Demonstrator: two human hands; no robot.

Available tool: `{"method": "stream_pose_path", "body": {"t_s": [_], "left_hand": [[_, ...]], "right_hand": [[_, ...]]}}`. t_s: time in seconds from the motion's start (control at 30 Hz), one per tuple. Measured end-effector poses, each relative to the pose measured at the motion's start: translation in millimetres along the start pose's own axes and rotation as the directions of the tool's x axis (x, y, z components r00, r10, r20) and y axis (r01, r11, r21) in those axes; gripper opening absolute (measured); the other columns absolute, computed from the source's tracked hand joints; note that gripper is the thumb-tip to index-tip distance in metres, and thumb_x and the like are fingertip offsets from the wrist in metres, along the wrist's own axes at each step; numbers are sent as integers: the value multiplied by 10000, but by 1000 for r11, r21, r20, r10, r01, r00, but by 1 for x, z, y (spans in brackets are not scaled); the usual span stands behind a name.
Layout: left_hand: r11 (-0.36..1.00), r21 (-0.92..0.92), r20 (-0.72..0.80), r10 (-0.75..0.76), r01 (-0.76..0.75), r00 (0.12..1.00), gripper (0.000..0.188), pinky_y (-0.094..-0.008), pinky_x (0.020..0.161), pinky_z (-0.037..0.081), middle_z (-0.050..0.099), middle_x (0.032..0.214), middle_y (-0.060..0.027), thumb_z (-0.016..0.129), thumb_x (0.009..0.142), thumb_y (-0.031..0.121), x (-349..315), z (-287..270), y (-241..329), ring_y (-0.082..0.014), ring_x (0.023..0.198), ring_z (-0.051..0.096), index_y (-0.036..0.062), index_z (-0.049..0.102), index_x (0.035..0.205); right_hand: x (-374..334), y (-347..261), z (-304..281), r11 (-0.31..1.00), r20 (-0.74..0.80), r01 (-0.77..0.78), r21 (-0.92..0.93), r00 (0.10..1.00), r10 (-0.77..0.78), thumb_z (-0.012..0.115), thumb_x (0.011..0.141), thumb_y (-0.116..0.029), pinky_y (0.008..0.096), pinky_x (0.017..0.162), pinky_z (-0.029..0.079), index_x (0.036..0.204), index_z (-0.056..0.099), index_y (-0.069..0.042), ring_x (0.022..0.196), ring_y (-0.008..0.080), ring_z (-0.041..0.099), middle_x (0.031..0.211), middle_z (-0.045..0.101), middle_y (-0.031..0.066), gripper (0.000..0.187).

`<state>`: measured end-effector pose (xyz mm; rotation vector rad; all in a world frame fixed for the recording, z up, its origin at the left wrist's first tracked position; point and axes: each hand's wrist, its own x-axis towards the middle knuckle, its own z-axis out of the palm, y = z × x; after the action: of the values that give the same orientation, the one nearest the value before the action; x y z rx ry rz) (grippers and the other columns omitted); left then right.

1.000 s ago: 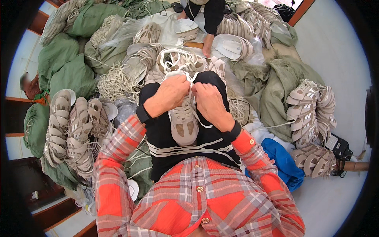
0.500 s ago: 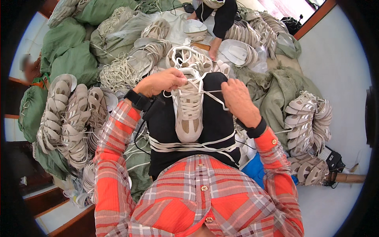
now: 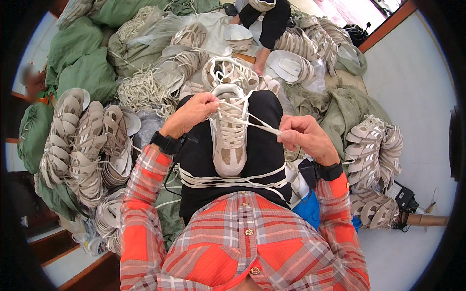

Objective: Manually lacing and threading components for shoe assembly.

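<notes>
One shoe (image 3: 229, 150), head view: on my lap (image 3: 262, 157), toe toward the waist edge. Left hand (image 3: 191, 114) pinches lace (image 3: 270, 128) at the shoe's upper left; right hand (image 3: 308, 137), off its right side, grips the stretched strands.

Beige mesh-toed sneaker (image 3: 230, 141), crisscross-laced, upper facing up on the lap (image 3: 264, 153), pale lace (image 3: 268, 128) stretched rightward

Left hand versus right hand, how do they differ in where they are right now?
The left hand is close against the upper part of the shoe, while the right hand is off to the shoe's right, clear of it. The left hand sits higher in the picture than the right hand. Both pinch the pale lace, and each has a dark wristband.
</notes>
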<state>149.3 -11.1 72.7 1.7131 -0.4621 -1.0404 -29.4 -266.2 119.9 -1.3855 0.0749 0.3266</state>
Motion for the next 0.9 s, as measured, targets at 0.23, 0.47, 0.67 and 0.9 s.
{"method": "stream_pose_path", "body": {"t_s": [0.23, 0.47, 0.67, 0.9], "left_hand": [[998, -46, -71, -50, 47, 996, 143, -200, 522, 329, 488, 727, 44, 539, 915, 166, -3, 4, 0, -44, 612, 407, 30, 581, 896], [784, 618, -362, 346, -55, 866, 147, -326, 623, 431, 582, 760, -104, 535, 883, 127, -41, -23, 6, -186, 673, 538, -17, 563, 891], [705, 708, -516, 468, 49, 718, 93, -323, 609, 418, 575, 740, -128, 540, 871, 70, -79, -61, 18, -212, 647, 521, -22, 542, 890], [932, 360, -562, 191, 31, 805, 93, -230, 566, 362, 482, 696, 2, 543, 897, 85, -99, -62, 6, -88, 621, 420, -7, 535, 894]], "right_hand": [[-3, 32, -44, 528, -191, -224, -819, 975, 117, 718, 775, -164, 261, 525, 440, 715, 673, -7, 585, 96, 597, 614, 613, 34, 174], [8, 11, -31, 820, 86, 25, -571, 996, 30, 733, 749, -179, 279, 552, 429, 790, 627, -9, 582, 110, 518, 643, 584, 24, 205], [46, 31, -20, 766, 269, 242, -596, 959, -93, 751, 734, -142, 264, 590, 432, 790, 644, -5, 664, 129, 538, 757, 553, 34, 182], [48, 34, -7, 623, 352, 584, -521, 812, -466, 737, 754, -140, 280, 602, 444, 754, 663, -17, 696, 135, 568, 816, 599, 47, 144]]}}
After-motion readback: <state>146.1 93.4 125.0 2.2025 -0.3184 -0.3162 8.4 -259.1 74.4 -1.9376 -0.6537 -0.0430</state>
